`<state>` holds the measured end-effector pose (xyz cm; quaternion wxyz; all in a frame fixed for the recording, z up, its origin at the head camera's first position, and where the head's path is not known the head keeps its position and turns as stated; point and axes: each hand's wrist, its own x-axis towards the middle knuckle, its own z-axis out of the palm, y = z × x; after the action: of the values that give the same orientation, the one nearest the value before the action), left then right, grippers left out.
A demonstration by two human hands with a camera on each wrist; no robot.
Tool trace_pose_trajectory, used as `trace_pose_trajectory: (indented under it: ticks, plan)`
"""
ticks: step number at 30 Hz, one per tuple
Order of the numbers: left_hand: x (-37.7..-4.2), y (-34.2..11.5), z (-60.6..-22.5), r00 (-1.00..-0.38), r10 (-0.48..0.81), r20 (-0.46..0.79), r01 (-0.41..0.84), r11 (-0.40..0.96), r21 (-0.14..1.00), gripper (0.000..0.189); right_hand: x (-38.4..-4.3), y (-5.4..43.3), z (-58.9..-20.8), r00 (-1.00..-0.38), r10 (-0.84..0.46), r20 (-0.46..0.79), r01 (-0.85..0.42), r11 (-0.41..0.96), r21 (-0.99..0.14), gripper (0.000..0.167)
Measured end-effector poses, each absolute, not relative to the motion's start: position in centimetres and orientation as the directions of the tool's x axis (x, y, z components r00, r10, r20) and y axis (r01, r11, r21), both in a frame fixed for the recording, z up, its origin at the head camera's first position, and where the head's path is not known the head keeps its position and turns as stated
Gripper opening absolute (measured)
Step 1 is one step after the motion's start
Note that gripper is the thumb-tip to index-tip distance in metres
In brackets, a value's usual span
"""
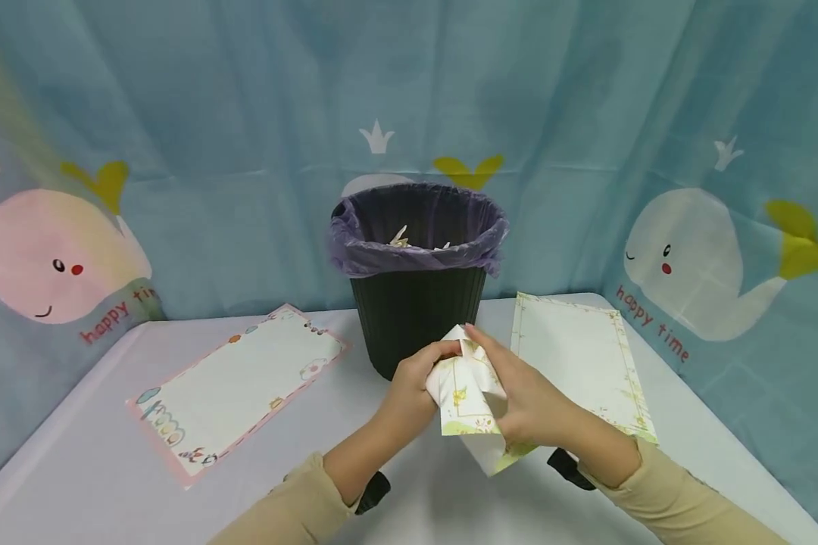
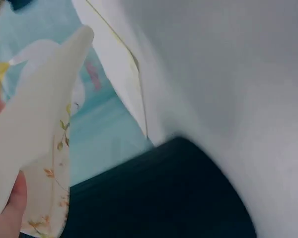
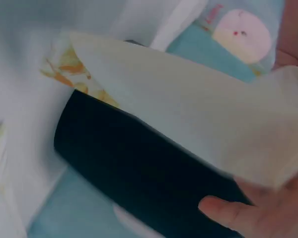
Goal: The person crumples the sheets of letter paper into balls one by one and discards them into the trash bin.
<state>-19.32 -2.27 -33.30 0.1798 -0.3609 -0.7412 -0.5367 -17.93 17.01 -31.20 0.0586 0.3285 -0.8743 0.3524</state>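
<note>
Both hands grip one partly crumpled sheet of patterned paper (image 1: pixel 465 390) in front of the bin, above the table. My left hand (image 1: pixel 412 386) holds its left side, fingers bent over the upper part. On the other side, my right hand (image 1: pixel 533 397) grips the paper with its fingers around the edge. Folded flaps with yellow-green floral borders hang between the hands. In the left wrist view the paper (image 2: pixel 35 119) bends past the fingertips at the left. The right wrist view has the pale back of the paper (image 3: pixel 188 109) across it, with fingers at lower right.
Behind the hands stands a dark bin (image 1: pixel 416 310) lined with a purple bag (image 1: pixel 416 261), crumpled paper (image 1: pixel 400 238) inside. A pink-bordered sheet (image 1: pixel 238 386) lies left on the white table (image 1: pixel 279 431); a yellow-green-bordered sheet (image 1: pixel 579 356) lies right. Blue curtain (image 1: pixel 245 151) surrounds the table.
</note>
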Motion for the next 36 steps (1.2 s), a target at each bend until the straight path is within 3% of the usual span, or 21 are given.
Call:
trace_pose_trajectory:
  ticks: [4, 8, 11, 15, 18, 21, 24, 30, 33, 36]
  plan:
    - [-19.0, -2.9, -33.0, -0.793, 0.369, 0.485, 0.523, 0.004, 0.852, 0.030, -18.2, 15.5, -31.2, -0.815, -0.455, 0.358, -0.569, 0.512, -0.644, 0.092]
    - [-18.8, -3.8, -32.7, -0.846, 0.390, 0.362, 0.333, -0.143, 0.932, 0.033, -18.7, 14.5, -31.2, -0.772, -0.427, 0.470, -0.633, 0.459, -0.623, 0.070]
    - [-18.6, -4.8, -32.3, -0.821, 0.401, 0.406, 0.387, -0.131, 0.913, 0.035, -19.2, 14.4, -31.3, -0.696, -0.419, 0.584, -0.718, 0.432, -0.546, 0.062]
    - [-18.2, -7.0, -32.0, -0.753, 0.377, 0.539, 0.590, 0.026, 0.807, 0.039, -19.9, 14.8, -31.4, -0.599, -0.332, 0.729, -0.785, 0.424, -0.452, 0.054]
    - [-18.0, -7.9, -32.0, -0.774, 0.389, 0.500, 0.573, 0.093, 0.814, 0.062, -20.2, 14.7, -31.5, -0.527, -0.296, 0.797, -0.829, 0.384, -0.405, 0.050]
    - [-18.1, -7.6, -32.0, -0.806, 0.467, 0.364, 0.433, 0.046, 0.900, 0.102, -20.3, 13.8, -31.5, -0.442, -0.296, 0.847, -0.883, 0.309, -0.352, 0.047]
    - [-18.4, -7.1, -32.1, -0.810, 0.531, 0.248, 0.276, -0.027, 0.961, 0.121, -20.4, 12.5, -31.4, -0.420, -0.285, 0.862, -0.901, 0.242, -0.359, 0.045]
    - [-18.8, -6.9, -32.7, -0.807, 0.564, 0.176, 0.101, -0.162, 0.982, 0.096, -19.7, 11.3, -31.6, -0.574, -0.381, 0.725, -0.780, -0.014, -0.625, 0.046]
    - [-18.7, -7.1, -32.8, -0.820, 0.553, 0.147, 0.031, -0.214, 0.976, 0.090, -19.5, 11.4, -31.7, -0.537, -0.455, 0.710, -0.760, -0.104, -0.641, 0.050]
    - [-18.5, -7.3, -32.8, -0.831, 0.534, 0.155, 0.018, -0.252, 0.968, 0.084, -19.7, 11.8, -31.6, -0.454, -0.507, 0.733, -0.829, -0.061, -0.555, 0.059]
